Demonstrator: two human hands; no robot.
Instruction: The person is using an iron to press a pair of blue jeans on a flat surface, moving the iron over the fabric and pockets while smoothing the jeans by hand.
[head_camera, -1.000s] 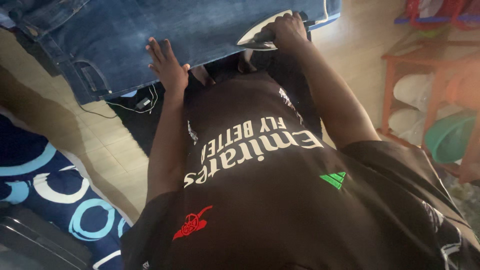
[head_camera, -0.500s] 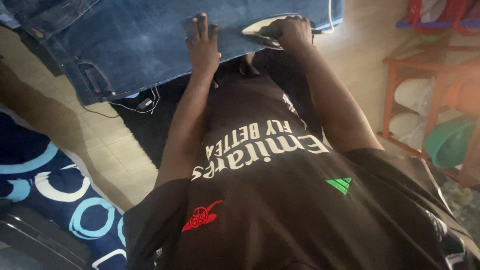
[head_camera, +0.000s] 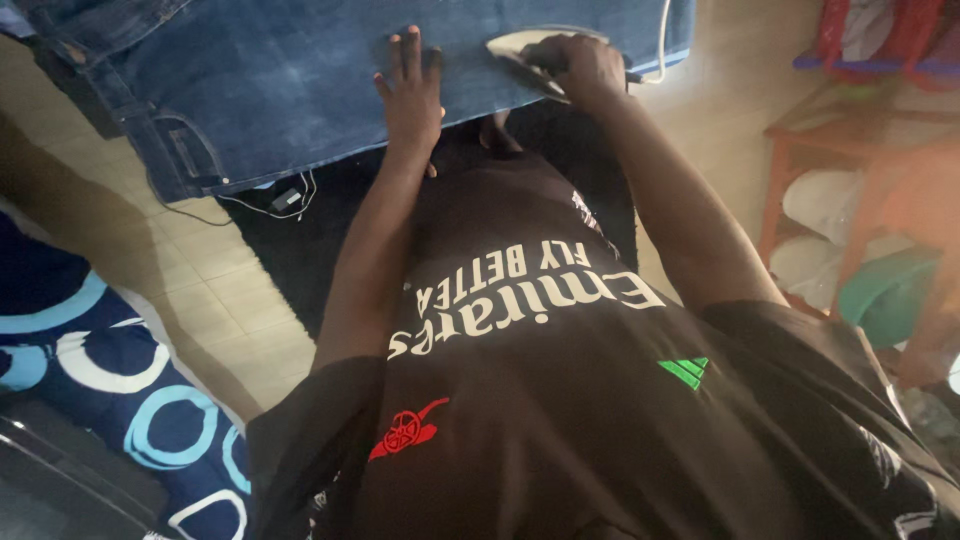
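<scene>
Nearest the camera I see my own black shirt (head_camera: 560, 400) filling the lower frame, both bare arms running up and away from it. Off to the left edge, a dark blue cloth with light blue rings (head_camera: 110, 400) lies on the tiled floor (head_camera: 215, 300).

Further out, my left hand (head_camera: 410, 95) lies flat on the blue jeans (head_camera: 290, 80) — fingers straight and close together, palm down, gripping nothing. Just beside it, my right hand (head_camera: 572, 68) is wrapped around the handle of the iron (head_camera: 520, 52), soleplate down on the denim near the fabric's near edge. The two hands are near each other, not touching.

The jeans are spread across the top of the view, a back pocket showing at the left. A thin white cable (head_camera: 290, 200) lies on the floor below the jeans. An orange rack (head_camera: 850, 190) stands at the right — blurred.
</scene>
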